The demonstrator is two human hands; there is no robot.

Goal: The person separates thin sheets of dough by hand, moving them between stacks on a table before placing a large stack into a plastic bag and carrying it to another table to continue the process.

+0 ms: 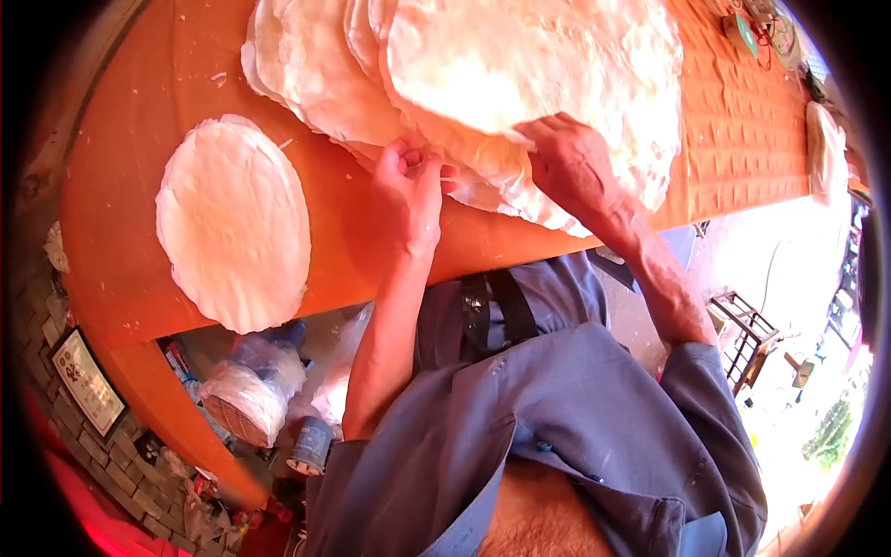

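Large thin flatbreads (520, 65) lie in an overlapping pile across the far side of the table, brightly lit, with ragged edges. At the near edge of the pile, the fingers of my left hand (408, 186) are pinched together on a thin flatbread edge. My right hand (574, 167) grips the rim of an upper sheet, which is lifted a little along its near side. Its fingertips are partly hidden behind the knuckles. To the left, apart from both hands, a smaller stack of oval flatbreads (232, 223) rests near the table's front edge.
An orange cloth covers the table (111, 204), with crumbs scattered on it. Under the table are plastic-wrapped bundles (246, 399) and a blue can (311, 446). A dark metal rack (741, 334) stands at the right, and a framed sign (88, 381) at the left.
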